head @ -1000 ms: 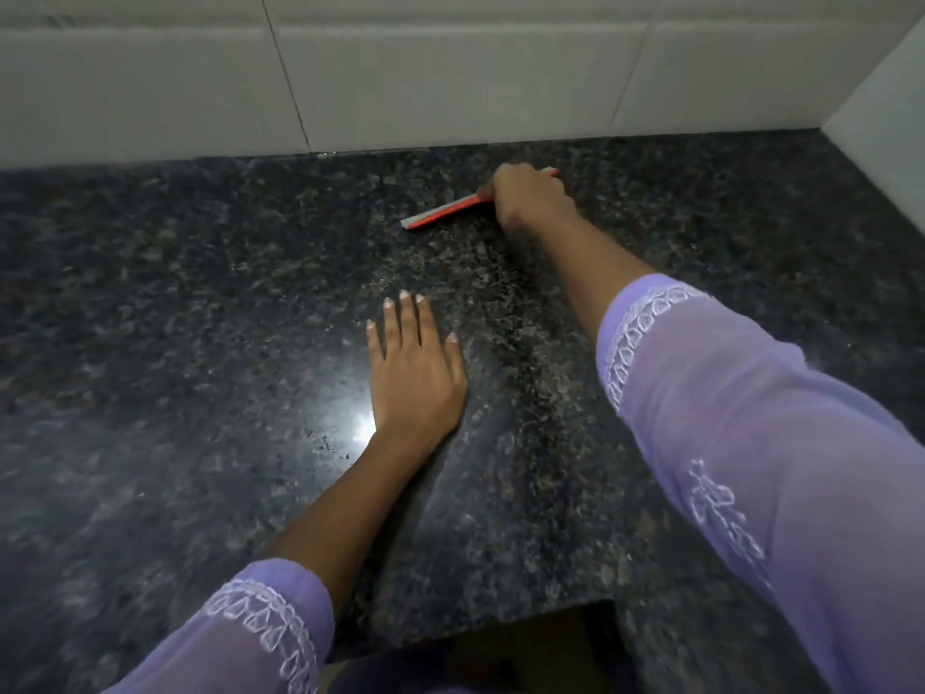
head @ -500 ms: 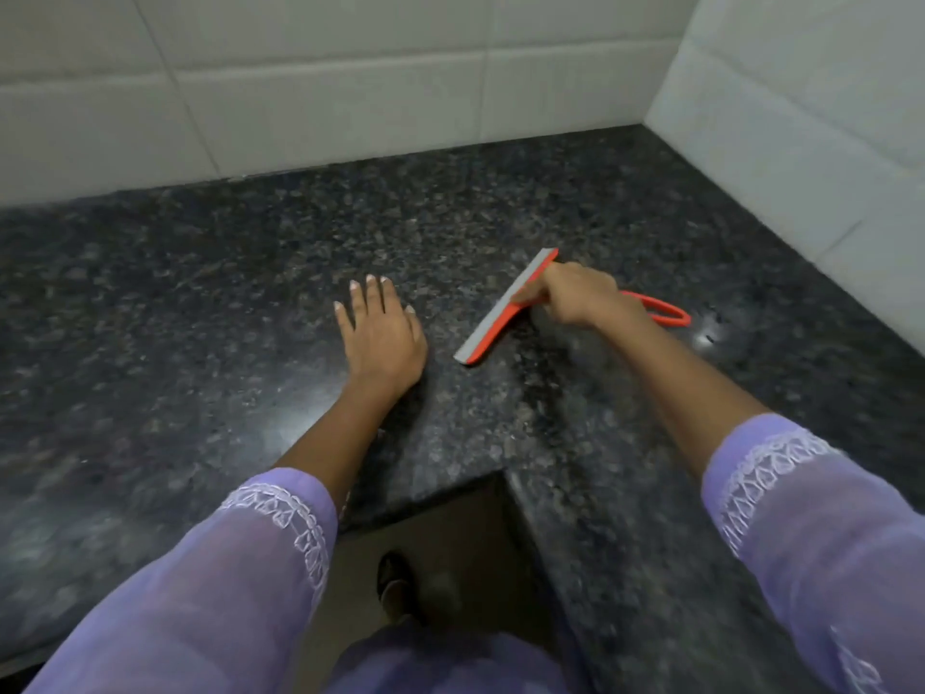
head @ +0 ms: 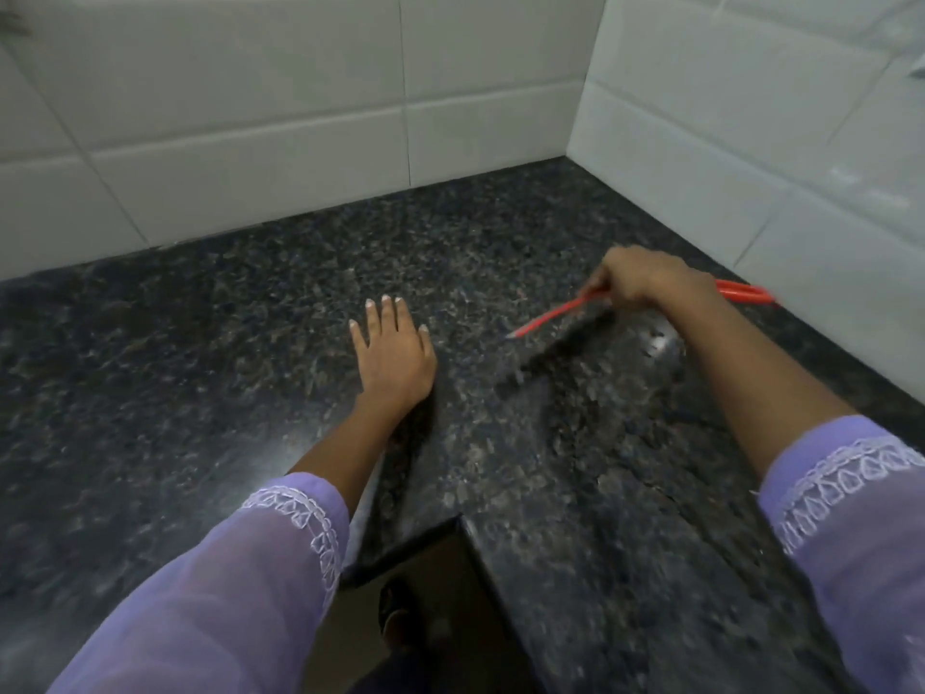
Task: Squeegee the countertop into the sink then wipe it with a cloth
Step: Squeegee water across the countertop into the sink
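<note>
A dark speckled granite countertop wraps around an inner corner. My right hand grips an orange-red squeegee near its blade, which is tilted on edge on the stone; its loop handle sticks out to the right behind my wrist. My left hand lies flat on the counter with fingers spread, a short way to the left of the blade. No sink or cloth is in view.
White tiled walls rise behind the counter and on the right, meeting in a corner. The counter's front edge forms an inner notch near me, with my foot on the floor below. A bright reflection shines beside my right wrist.
The squeegee came from the back wall toward me and to the right, and its blade now stands more on edge. My view has swung right toward the corner. My left hand stayed flat.
</note>
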